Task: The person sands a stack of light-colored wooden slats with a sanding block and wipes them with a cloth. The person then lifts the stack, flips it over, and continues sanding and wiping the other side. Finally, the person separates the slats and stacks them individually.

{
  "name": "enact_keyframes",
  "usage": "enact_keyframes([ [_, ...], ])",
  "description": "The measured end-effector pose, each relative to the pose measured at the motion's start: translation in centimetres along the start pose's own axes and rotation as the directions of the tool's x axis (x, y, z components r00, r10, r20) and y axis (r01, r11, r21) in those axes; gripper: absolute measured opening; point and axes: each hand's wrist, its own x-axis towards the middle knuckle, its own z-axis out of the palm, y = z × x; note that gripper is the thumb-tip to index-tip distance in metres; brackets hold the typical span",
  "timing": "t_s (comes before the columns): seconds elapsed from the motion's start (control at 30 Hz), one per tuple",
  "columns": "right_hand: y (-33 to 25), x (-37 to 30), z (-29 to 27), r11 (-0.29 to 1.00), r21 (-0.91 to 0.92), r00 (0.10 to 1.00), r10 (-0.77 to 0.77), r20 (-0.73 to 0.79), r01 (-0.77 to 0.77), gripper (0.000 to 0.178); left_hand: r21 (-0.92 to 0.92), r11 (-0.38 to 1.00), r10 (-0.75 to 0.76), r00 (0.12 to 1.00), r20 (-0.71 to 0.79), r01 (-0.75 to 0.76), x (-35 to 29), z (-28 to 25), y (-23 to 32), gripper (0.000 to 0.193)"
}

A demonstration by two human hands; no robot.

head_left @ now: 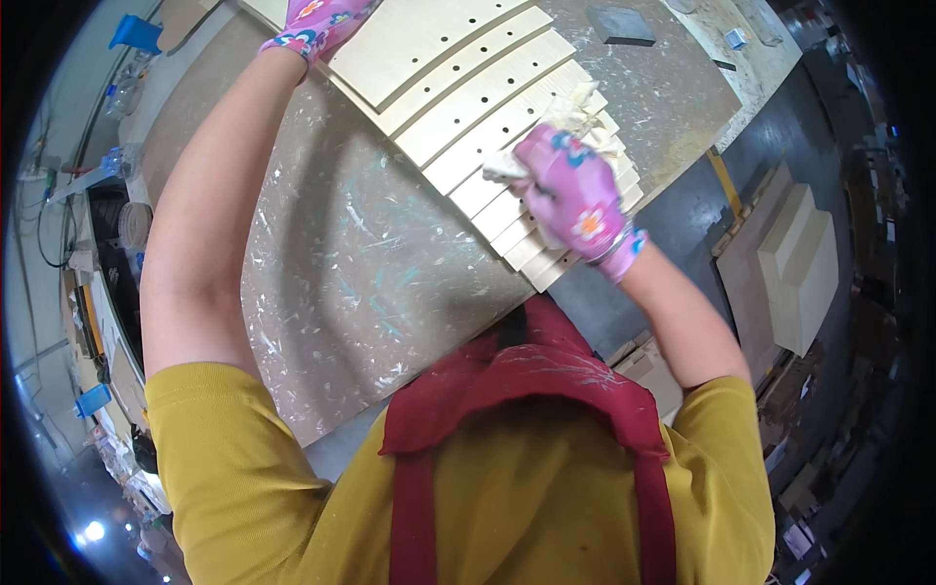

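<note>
Slats [458, 93] of pale wood lie fanned and overlapping on the speckled grey surface [361, 263], each with a row of small round holes along its length. They run from the upper left down to the near edge by the right hand.

Right hand [575, 195], in a pink flowered glove, has its fingers curled tight around a crumpled pale cloth [575, 117], pressing it onto the lower slats. Left hand [317, 24], gloved alike, rests on the top slats at the frame's upper edge; its fingers are cut off from view, so their spread cannot be told.

Handling judgement: the slats look thin, stiff and light, with smooth faces likely to slide over one another. Best held by the long edges or pinned flat from above. The cloth is soft and bunches freely.

Packages and labels: none legible. A dark flat block [621, 24] sits at the far end of the surface. Pale boards [799, 263] stand below on the right.
</note>
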Motion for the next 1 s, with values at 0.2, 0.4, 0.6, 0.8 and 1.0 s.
enact_keyframes([
  [0.2,3.5,-0.1,0.7,0.995,0.072,0.975,0.078,-0.210,-0.064,0.022,-0.011,0.999,0.034,0.999,-0.035,-0.034,-0.2,-0.5,-0.2,0.063],
  [0.4,-4.0,-0.6,1.4,0.989,0.098,0.994,-0.113,-0.014,0.113,0.013,0.054,0.997,0.054,0.994,-0.093,-0.049,-0.3,0.5,-0.9,0.062],
  [0.6,-2.8,-0.8,1.9,0.999,0.020,0.996,0.046,-0.070,-0.045,0.021,0.006,0.994,0.110,0.992,-0.058,-0.110,0.2,0.2,-0.4,0.063],
  [0.8,-8.5,-5.0,2.0,0.937,0.315,0.939,-0.236,0.250,0.151,0.022,0.001,0.998,0.056,0.996,-0.073,-0.056,-1.0,-0.6,0.1,0.063],
  [1.0,-2.1,-2.9,-3.4,0.950,0.226,0.962,0.247,-0.119,-0.216,0.023,-0.041,0.993,0.106,0.993,-0.044,-0.108,-0.2,-0.2,-0.5,0.064],
])
